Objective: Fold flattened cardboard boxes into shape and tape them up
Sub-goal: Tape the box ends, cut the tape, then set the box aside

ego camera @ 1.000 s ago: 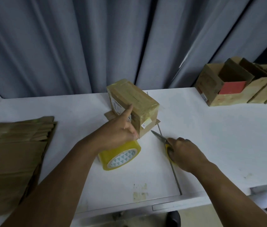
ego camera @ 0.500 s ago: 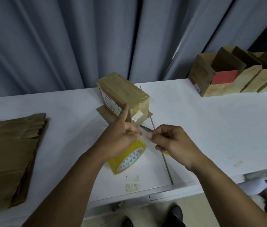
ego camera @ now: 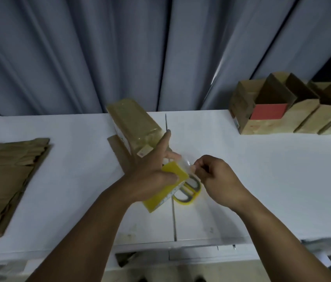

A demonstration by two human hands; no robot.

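A taped-up cardboard box (ego camera: pixel 135 127) stands on the white table (ego camera: pixel 262 169), behind my hands. My left hand (ego camera: pixel 152 171) grips the yellow roll of clear tape (ego camera: pixel 166 186), thumb over its rim and index finger pointing up beside the box. My right hand (ego camera: pixel 215 178) pinches the loose end of the clear tape (ego camera: pixel 187 164) just right of the roll. Yellow-handled scissors (ego camera: pixel 189 190) lie on the table under my hands, partly hidden by the roll.
A stack of flattened cardboard boxes (ego camera: pixel 8 176) lies at the left. Several folded open boxes (ego camera: pixel 282 110) stand in a row at the back right. Grey curtains hang behind the table. A seam (ego camera: pixel 174 224) runs across the tabletop.
My right hand let go of the scissors, moved left and took the tape end. My left hand turned the roll up on its edge and lifted it slightly.
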